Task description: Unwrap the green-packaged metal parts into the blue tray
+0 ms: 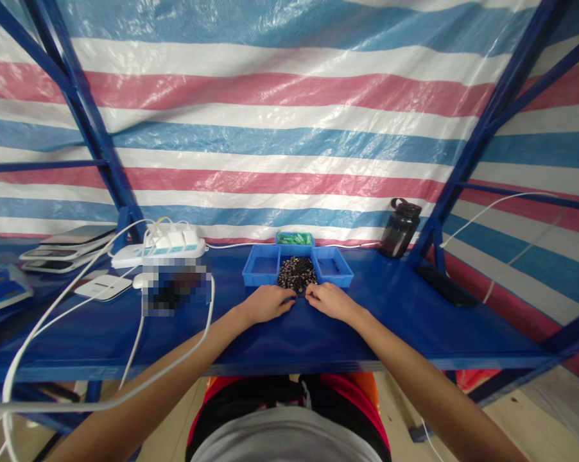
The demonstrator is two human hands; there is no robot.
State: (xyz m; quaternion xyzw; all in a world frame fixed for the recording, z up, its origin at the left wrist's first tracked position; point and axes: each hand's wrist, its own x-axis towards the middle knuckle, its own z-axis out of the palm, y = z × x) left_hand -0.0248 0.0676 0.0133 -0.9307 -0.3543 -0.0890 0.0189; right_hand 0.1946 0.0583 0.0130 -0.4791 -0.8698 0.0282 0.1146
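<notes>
A heap of small black and brassy parts, too small to name, fills the middle compartment between two blue bins. My left hand rests at the near left edge of this heap, thumb and forefinger drawn together. Facing it across a narrow gap, my right hand has its fingers curled inward at the heap's near right edge. Whatever is between the fingertips of either hand is too small to make out. The left blue bin shows little inside; the right blue bin holds a few small dark pieces.
Behind the heap, a small blue bin contains green items. A dark bottle stands back right, near a black flat object. At left are a power strip, white cables, a white scale-like device and a pixelated patch. Blue frame posts flank the table.
</notes>
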